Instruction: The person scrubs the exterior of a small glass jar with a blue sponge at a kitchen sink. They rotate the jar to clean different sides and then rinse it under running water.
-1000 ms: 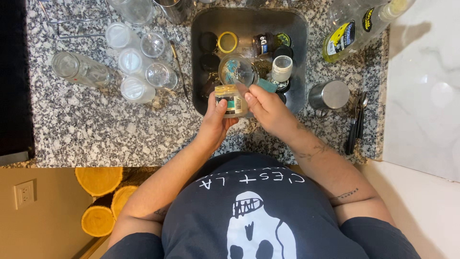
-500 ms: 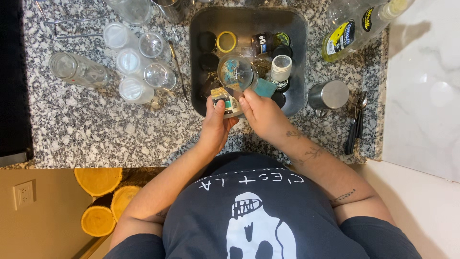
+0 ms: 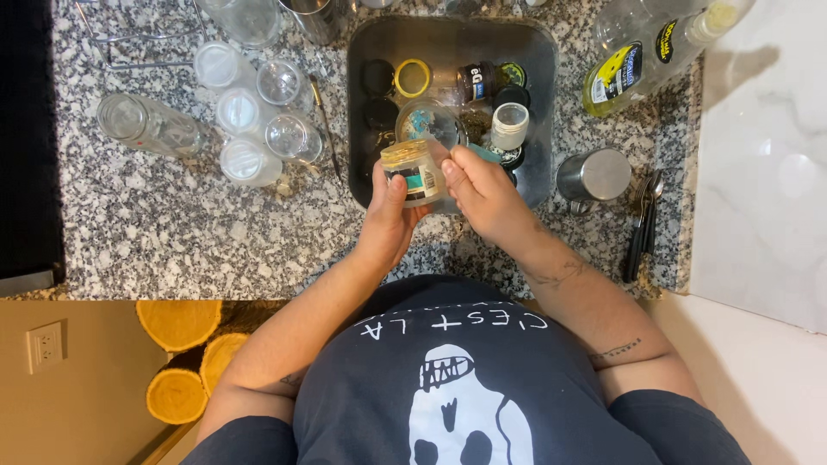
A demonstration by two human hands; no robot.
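Centrally, the left hand (image 3: 388, 215) grasps a small labelled glass jar (image 3: 413, 172), tilted on its side, thumb across the label. Touching the jar's other end, the right hand (image 3: 487, 194) curls its fingers around it. Both hold the jar over the near edge of a metal sink (image 3: 538, 103) full of jars and lids. Clear glasses (image 3: 250, 112) crowd the granite surface (image 3: 172, 232) toward its left edge.
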